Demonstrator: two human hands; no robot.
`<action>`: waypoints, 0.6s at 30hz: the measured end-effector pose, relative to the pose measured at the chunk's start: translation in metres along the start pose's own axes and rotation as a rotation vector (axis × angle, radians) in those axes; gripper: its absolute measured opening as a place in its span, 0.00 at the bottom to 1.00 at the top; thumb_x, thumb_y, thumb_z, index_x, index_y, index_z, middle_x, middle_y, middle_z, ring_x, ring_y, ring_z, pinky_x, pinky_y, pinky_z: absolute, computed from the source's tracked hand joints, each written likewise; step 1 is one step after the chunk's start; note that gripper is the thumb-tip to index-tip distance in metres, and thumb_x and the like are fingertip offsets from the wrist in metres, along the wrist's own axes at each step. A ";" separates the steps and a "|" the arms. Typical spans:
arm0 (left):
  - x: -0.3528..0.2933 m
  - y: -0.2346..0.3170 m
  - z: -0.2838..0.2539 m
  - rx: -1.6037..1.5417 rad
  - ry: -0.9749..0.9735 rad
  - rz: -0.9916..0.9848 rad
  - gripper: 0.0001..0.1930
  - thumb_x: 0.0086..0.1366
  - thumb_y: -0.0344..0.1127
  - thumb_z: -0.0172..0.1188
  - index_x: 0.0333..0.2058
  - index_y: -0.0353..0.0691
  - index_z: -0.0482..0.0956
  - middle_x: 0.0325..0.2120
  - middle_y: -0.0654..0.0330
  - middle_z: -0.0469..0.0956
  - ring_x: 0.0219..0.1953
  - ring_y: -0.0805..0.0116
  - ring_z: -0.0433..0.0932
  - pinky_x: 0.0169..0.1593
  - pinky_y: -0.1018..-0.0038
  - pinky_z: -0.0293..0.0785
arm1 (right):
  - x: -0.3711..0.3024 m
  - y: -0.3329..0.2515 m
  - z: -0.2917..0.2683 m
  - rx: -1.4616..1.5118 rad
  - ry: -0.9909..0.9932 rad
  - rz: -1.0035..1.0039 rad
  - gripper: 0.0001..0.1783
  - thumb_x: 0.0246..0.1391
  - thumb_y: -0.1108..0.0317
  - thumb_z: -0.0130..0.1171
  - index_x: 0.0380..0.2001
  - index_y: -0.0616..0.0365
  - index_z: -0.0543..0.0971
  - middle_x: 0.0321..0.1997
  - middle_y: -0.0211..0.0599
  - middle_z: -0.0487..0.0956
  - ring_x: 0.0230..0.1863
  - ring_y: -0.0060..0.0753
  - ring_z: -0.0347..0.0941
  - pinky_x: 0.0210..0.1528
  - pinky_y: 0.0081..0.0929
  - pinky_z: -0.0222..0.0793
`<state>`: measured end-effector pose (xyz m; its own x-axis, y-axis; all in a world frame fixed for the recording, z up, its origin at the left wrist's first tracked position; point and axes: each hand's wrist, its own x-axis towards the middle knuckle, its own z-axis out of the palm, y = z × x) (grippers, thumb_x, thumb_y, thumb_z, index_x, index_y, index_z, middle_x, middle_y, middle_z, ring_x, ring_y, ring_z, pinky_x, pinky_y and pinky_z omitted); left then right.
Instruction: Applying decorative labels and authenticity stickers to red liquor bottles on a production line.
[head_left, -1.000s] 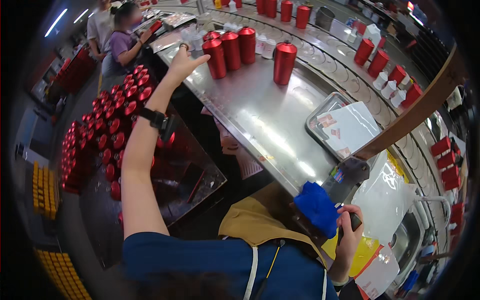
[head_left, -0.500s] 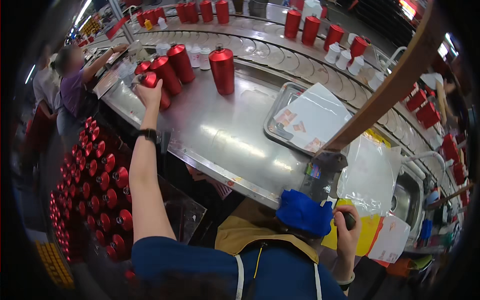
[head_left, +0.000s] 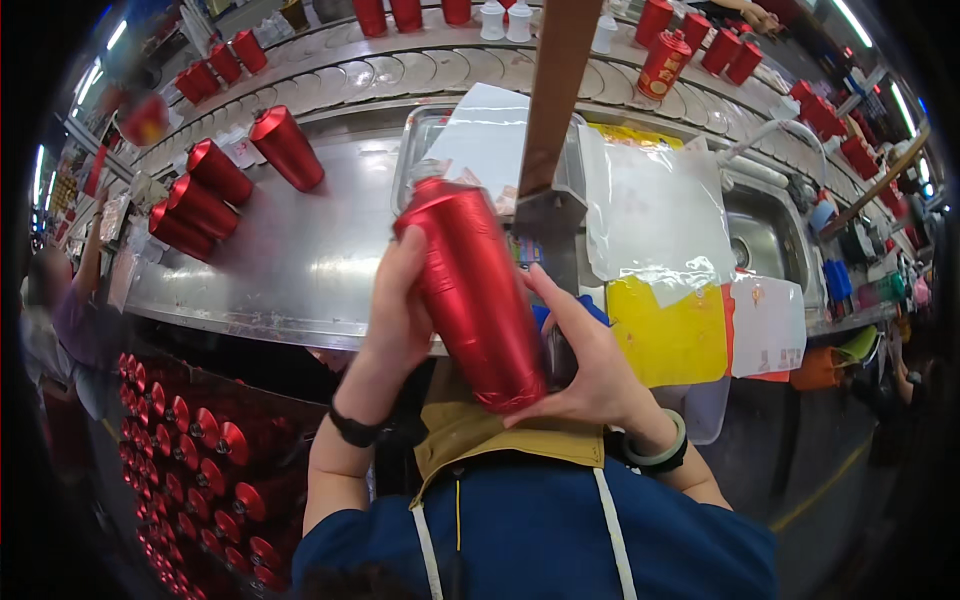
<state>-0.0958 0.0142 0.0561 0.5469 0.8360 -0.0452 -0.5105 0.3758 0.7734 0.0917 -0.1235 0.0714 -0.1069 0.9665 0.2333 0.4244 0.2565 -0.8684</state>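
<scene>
A shiny red metal bottle (head_left: 470, 290) is tilted in front of my body, its neck up and to the left. My left hand (head_left: 398, 300) is closed round its upper left side. On the lower right, my right hand (head_left: 590, 365) reaches round the bottle's base, thumb and fingers against it. A dark rounded object (head_left: 560, 355) shows partly in my right palm; its kind cannot be made out. Blue cloth (head_left: 592, 310) lies behind that hand. Several similar red bottles (head_left: 287, 148) stand on the steel table (head_left: 310, 270) at left.
A wooden post (head_left: 552, 100) rises beside a steel tray (head_left: 410, 150) with white sheet on it. Plastic sheets (head_left: 655, 200) and a yellow sheet (head_left: 668, 330) lie right, near a sink (head_left: 765, 235). A conveyor (head_left: 400, 72) runs behind. Many red bottles (head_left: 235, 440) fill the lower left.
My left hand has brought a red bottle from the table's left group to in front of my body. My right hand has come up to its base. The view has turned right.
</scene>
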 end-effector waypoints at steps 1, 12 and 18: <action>0.003 -0.017 0.022 -0.109 -0.011 -0.144 0.31 0.77 0.58 0.51 0.60 0.35 0.72 0.51 0.51 0.81 0.51 0.62 0.83 0.58 0.64 0.78 | -0.013 0.006 0.006 -0.029 0.040 -0.034 0.70 0.34 0.57 0.87 0.75 0.69 0.54 0.74 0.61 0.64 0.74 0.53 0.65 0.73 0.39 0.63; 0.035 -0.114 0.045 -0.046 0.093 -0.388 0.28 0.79 0.58 0.47 0.58 0.36 0.71 0.46 0.57 0.82 0.45 0.69 0.82 0.50 0.70 0.81 | -0.058 0.043 -0.015 -0.044 0.210 0.141 0.65 0.41 0.63 0.84 0.76 0.69 0.53 0.61 0.59 0.78 0.56 0.44 0.81 0.57 0.32 0.75; 0.055 -0.139 0.020 0.142 0.127 -0.255 0.31 0.79 0.54 0.50 0.65 0.30 0.64 0.55 0.47 0.74 0.57 0.59 0.74 0.64 0.63 0.69 | -0.045 0.057 -0.007 -0.301 0.222 0.135 0.61 0.37 0.68 0.82 0.75 0.58 0.61 0.63 0.68 0.74 0.48 0.52 0.83 0.50 0.36 0.78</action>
<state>0.0187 0.0003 -0.0415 0.5535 0.7684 -0.3212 -0.2643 0.5278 0.8072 0.1274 -0.1525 0.0141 0.1505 0.9582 0.2433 0.6693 0.0824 -0.7384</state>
